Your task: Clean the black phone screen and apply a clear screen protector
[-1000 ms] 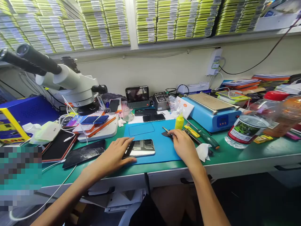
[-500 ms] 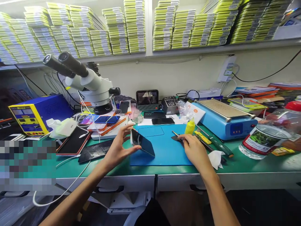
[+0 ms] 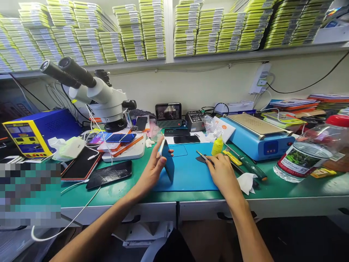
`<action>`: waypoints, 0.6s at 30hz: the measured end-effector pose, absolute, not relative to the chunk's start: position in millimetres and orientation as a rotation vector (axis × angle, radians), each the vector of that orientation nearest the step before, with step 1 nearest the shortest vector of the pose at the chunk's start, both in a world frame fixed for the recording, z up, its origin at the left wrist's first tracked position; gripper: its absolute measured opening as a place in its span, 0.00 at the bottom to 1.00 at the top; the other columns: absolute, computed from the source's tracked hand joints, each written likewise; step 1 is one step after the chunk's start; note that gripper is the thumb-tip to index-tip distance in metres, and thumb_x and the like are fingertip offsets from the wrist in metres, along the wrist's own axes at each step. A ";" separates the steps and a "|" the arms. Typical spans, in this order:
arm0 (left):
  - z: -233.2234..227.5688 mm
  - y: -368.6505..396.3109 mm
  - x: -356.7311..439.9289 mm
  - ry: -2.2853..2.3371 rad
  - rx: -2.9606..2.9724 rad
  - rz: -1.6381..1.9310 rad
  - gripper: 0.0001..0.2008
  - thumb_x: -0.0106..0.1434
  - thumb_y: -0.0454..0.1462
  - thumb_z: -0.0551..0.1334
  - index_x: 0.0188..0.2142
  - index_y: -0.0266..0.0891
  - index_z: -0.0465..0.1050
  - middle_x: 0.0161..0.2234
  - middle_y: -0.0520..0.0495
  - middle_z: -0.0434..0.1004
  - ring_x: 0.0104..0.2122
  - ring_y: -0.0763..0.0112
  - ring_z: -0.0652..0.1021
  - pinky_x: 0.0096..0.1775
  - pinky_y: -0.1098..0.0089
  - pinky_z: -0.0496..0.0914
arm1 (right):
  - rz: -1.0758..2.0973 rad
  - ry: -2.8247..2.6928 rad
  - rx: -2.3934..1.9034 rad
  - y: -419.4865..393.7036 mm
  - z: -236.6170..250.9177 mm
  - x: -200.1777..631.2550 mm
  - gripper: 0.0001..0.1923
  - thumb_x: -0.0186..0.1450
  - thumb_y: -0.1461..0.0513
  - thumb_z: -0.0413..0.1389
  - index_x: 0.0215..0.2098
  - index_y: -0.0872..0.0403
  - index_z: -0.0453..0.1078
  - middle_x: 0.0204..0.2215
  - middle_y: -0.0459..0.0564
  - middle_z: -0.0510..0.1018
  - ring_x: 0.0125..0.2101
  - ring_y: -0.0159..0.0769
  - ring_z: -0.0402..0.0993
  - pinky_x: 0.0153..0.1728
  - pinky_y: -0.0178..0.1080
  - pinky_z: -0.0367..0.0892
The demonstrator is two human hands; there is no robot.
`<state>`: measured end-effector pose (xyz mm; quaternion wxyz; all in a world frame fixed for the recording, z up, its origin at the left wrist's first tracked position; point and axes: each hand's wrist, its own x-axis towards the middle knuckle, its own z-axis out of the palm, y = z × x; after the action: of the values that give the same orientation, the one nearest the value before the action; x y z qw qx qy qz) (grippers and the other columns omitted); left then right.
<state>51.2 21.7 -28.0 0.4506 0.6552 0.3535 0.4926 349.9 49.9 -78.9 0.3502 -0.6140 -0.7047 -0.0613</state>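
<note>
Left hand point(image 3: 152, 168) grips a slim dark-screened smartphone point(image 3: 168, 162), stood on edge on the blue rubber work mat point(image 3: 188, 174). Right hand point(image 3: 222, 171), fingers curled, pinches thin metal tweezers point(image 3: 201, 155) at the mat's right edge. Beyond the mat: yellow squeeze bottle point(image 3: 217, 146).

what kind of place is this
Most likely a phone repair bench. A microscope stands at the back, loose phones lie on the green table, and the left hand tilts a phone over a blue mat.

A phone repair workshop: microscope point(image 3: 100, 98), power supply point(image 3: 29, 133), stacked part boxes point(image 3: 152, 31).
</note>
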 end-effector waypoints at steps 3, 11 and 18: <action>-30.7 16.5 63.1 0.926 1.569 1.285 0.45 0.73 0.68 0.47 0.79 0.49 0.43 0.68 0.36 0.72 0.66 0.52 0.75 0.67 0.51 0.69 | -0.152 -1.812 -1.577 47.2 -75.6 347.9 0.12 0.76 0.59 0.53 0.46 0.54 0.78 0.41 0.55 0.79 0.45 0.49 0.73 0.50 0.52 0.71; -46.8 8.8 83.2 1.026 1.519 1.393 0.43 0.75 0.67 0.41 0.75 0.45 0.59 0.64 0.38 0.76 0.60 0.53 0.79 0.67 0.51 0.69 | -0.096 -1.744 -1.543 36.0 -60.6 339.2 0.13 0.77 0.60 0.46 0.50 0.50 0.72 0.41 0.56 0.80 0.43 0.51 0.78 0.42 0.48 0.71; -57.5 -2.8 79.5 1.030 1.602 1.429 0.41 0.73 0.68 0.45 0.69 0.47 0.69 0.68 0.40 0.71 0.66 0.49 0.73 0.69 0.51 0.64 | 0.033 -1.816 -1.401 23.2 -44.7 331.2 0.19 0.76 0.63 0.46 0.52 0.43 0.79 0.43 0.51 0.77 0.39 0.42 0.80 0.37 0.42 0.72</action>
<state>79.5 -2.8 -57.5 0.3710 0.6248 0.4016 0.5574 331.2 23.2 -44.7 0.4112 -0.5566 -0.7217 0.0130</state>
